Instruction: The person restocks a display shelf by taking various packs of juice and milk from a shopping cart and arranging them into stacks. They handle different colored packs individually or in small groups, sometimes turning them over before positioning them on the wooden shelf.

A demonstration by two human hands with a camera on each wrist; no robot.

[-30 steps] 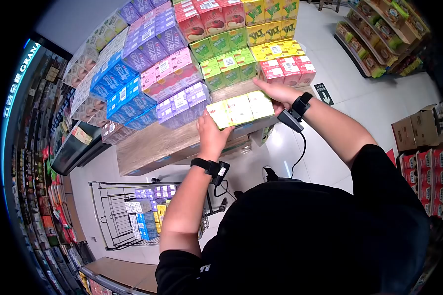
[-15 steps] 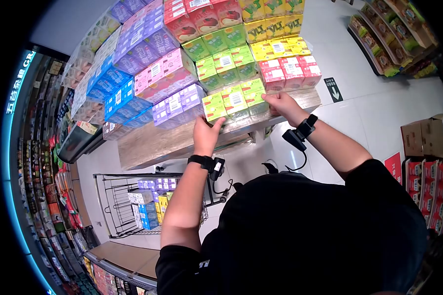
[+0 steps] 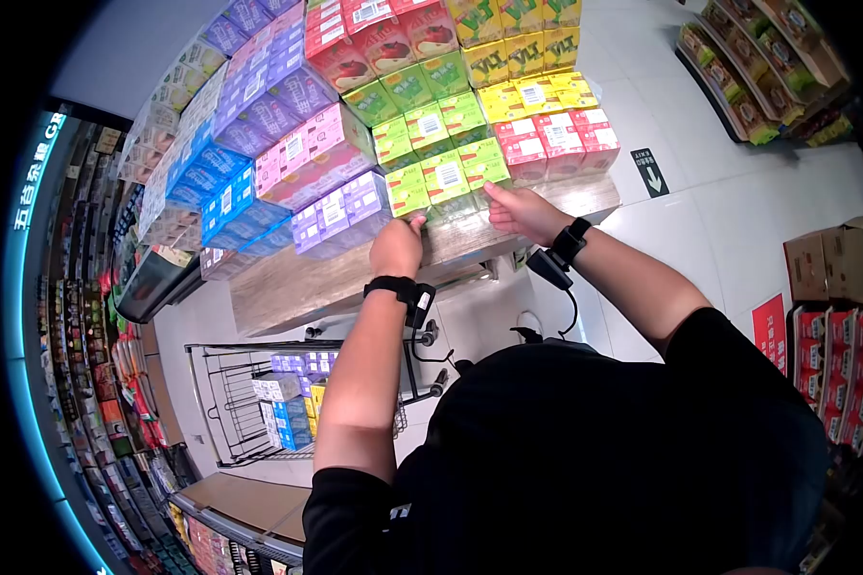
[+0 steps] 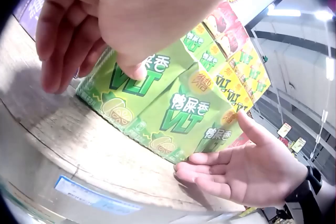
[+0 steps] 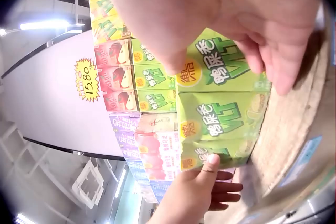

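A green multipack of drink boxes (image 3: 449, 178) stands at the front of the wooden shelf (image 3: 297, 287), against the green packs behind it. The left hand (image 3: 397, 247) is at its near left corner; in the left wrist view the thumb touches the front face of the pack (image 4: 181, 109), the fingers loosely bent beside it. The right hand (image 3: 525, 213) is at the near right corner. Seen from the right wrist, its thumb touches the pack (image 5: 223, 113) near the upper edge, and the other fingers extend past the side. Neither hand is curled round the pack.
Purple packs (image 3: 340, 216) stand left of the green pack, red packs (image 3: 558, 144) right of it. Below the shelf is a wire cart (image 3: 211, 398) holding several packs. A snack rack (image 3: 762, 72) stands on the floor at the upper right.
The green pack, earlier held tilted above the shelf edge, has come down onto the shelf and back against the stack. Both hands have loosened and sit at its near corners.
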